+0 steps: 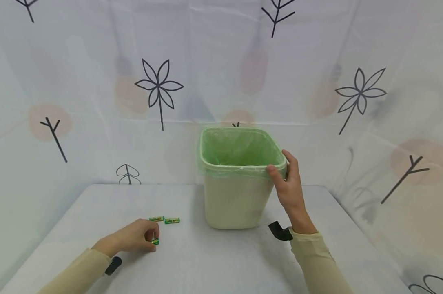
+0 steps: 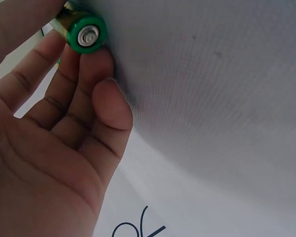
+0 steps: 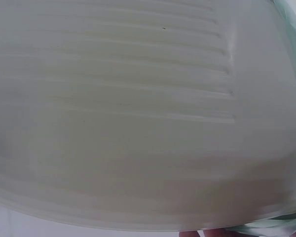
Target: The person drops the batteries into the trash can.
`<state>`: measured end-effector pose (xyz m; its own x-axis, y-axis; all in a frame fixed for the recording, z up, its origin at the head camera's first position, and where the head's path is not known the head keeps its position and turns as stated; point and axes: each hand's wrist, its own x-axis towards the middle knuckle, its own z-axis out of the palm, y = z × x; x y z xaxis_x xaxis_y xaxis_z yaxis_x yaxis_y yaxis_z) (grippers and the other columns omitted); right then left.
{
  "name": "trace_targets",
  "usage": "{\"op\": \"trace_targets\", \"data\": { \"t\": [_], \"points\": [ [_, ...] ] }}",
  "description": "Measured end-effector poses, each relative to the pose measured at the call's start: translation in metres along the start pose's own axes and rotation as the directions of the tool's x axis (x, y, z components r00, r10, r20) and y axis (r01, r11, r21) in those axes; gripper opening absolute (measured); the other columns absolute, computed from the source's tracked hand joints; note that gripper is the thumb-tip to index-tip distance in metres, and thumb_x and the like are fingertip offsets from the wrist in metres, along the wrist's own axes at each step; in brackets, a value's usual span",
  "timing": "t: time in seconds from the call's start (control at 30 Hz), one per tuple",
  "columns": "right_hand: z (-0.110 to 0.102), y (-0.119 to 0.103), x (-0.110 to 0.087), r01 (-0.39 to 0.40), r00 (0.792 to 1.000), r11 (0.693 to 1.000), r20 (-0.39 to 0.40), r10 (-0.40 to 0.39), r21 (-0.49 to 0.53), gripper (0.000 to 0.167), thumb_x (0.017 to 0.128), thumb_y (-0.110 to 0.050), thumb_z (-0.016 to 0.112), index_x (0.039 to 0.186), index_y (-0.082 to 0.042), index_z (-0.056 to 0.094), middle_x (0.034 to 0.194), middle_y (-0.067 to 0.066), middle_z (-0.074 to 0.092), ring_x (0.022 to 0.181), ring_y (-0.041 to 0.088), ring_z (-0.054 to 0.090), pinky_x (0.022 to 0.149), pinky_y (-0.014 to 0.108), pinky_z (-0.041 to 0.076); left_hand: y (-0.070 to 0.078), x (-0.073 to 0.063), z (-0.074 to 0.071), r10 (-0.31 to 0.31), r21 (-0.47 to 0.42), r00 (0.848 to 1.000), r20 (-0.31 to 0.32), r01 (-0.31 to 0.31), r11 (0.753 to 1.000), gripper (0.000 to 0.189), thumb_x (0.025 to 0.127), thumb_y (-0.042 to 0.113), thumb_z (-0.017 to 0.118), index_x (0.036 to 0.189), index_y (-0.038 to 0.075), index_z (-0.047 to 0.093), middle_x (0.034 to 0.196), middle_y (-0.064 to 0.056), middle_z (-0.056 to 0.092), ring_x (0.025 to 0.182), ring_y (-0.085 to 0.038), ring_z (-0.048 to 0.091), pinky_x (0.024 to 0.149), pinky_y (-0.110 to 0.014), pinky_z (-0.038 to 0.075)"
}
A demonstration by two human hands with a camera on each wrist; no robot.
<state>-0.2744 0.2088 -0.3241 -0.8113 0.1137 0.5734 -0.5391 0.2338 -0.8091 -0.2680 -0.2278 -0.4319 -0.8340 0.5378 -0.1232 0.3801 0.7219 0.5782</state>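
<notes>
In the head view my left hand (image 1: 131, 238) is low over the table at left, pinching a green-and-gold battery (image 1: 155, 241) between thumb and fingers. The left wrist view shows this battery's (image 2: 88, 34) metal contact end, with the curled fingers beside it. Two more such batteries, one at the left (image 1: 156, 219) and one at the right (image 1: 172, 220), lie just beyond that hand. My right hand (image 1: 289, 190) grips the right rim of a pale trash bin (image 1: 236, 200), thumb at the front. A green plastic bag (image 1: 240, 147) lines the bin and folds over its rim.
A white table (image 1: 192, 265) carries everything. Behind and beside it hangs a white cloth (image 1: 214, 61) printed with plants. The ribbed side of the bin (image 3: 113, 133) fills most of the right wrist view.
</notes>
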Motion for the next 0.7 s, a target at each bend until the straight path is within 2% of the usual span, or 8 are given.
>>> {"op": "trace_targets", "data": {
  "t": [0.33, 0.53, 0.7],
  "points": [
    [-0.0001, -0.0001, 0.0001, -0.003, 1.000, 1.000, -0.002, 0.003, 0.000, 0.062, 0.094, -0.018, 0.059, 0.147, -0.022, 0.028, 0.131, 0.017, 0.047, 0.109, 0.021, 0.049, 0.089, 0.029, 0.039, -0.0008, -0.0010, 0.0005, 0.019, 0.001, 1.000, 0.008, -0.019, 1.000, 0.022, 0.077, 0.019, 0.080, 0.086, 0.019, 0.059, 0.074, 0.005, 0.055, 0.069, -0.012, 0.050, 0.059, -0.026, 0.042],
    [-0.0004, -0.0006, -0.0006, -0.016, 1.000, 1.000, -0.007, 0.016, -0.026, 0.062, 0.094, -0.020, 0.059, 0.147, -0.024, 0.027, 0.131, 0.017, 0.047, 0.109, 0.021, 0.048, 0.089, 0.029, 0.039, 0.0003, -0.0008, 0.0009, 0.004, -0.008, 1.000, 0.019, -0.004, 1.000, 0.022, 0.077, 0.019, 0.079, 0.085, 0.019, 0.060, 0.075, 0.004, 0.055, 0.069, -0.012, 0.051, 0.059, -0.026, 0.042],
    [0.0000, -0.0013, -0.0004, -0.018, 1.000, 1.000, -0.005, 0.017, -0.019, 0.063, 0.094, -0.019, 0.060, 0.148, -0.021, 0.027, 0.131, 0.017, 0.047, 0.109, 0.021, 0.048, 0.089, 0.029, 0.039, 0.0040, 0.0004, -0.0010, -0.005, 0.023, 1.000, 0.011, 0.004, 1.000, 0.022, 0.076, 0.021, 0.080, 0.084, 0.020, 0.060, 0.074, 0.005, 0.055, 0.069, -0.013, 0.051, 0.059, -0.027, 0.042]
  ]
}}
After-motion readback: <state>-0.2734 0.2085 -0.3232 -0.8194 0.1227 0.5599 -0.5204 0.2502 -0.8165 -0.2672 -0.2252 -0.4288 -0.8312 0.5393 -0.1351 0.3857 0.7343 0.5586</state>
